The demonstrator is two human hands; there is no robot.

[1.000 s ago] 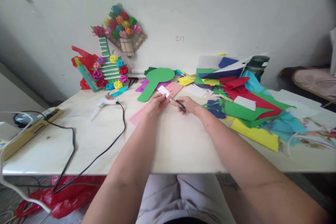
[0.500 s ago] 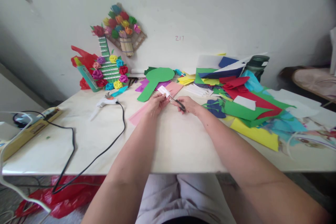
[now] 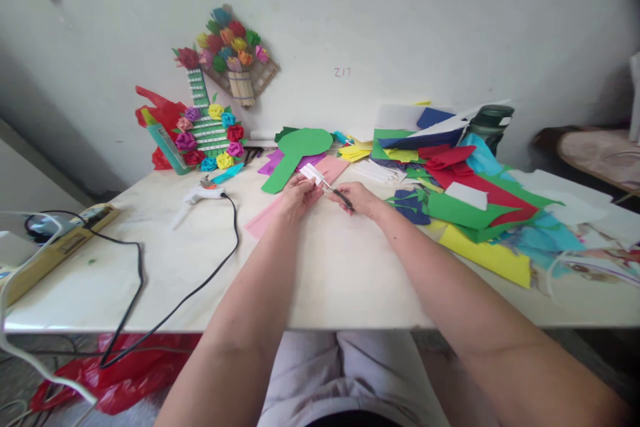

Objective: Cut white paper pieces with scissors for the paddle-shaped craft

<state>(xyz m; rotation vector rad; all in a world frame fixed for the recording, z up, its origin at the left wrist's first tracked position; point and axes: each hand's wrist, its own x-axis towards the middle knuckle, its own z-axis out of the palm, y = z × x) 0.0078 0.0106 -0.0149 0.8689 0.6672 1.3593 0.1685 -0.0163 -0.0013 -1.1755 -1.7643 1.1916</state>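
Between the fingers of my left hand [image 3: 300,195] is a small piece of white paper [image 3: 311,173]. My right hand [image 3: 359,199] grips scissors [image 3: 343,199] by their dark handles, and the blades reach left to the white paper. Whether the blades are parted is too small to tell. Just beyond my hands lies a green paper shape [image 3: 303,149], round with a long strip, over purple and pink paper. A pink sheet [image 3: 261,219] lies partly behind my left forearm.
At left are a white glue gun [image 3: 204,195] with a black cord and a power strip [image 3: 65,243]. A flower-trimmed paper guitar [image 3: 213,133] and a glue bottle [image 3: 167,147] lean near the wall. Coloured paper [image 3: 485,257] and a dark bottle [image 3: 490,125] fill the right side.
The white paper and the scissor blades have shifted very slightly against each other at my fingertips. Everything else stays where it was.
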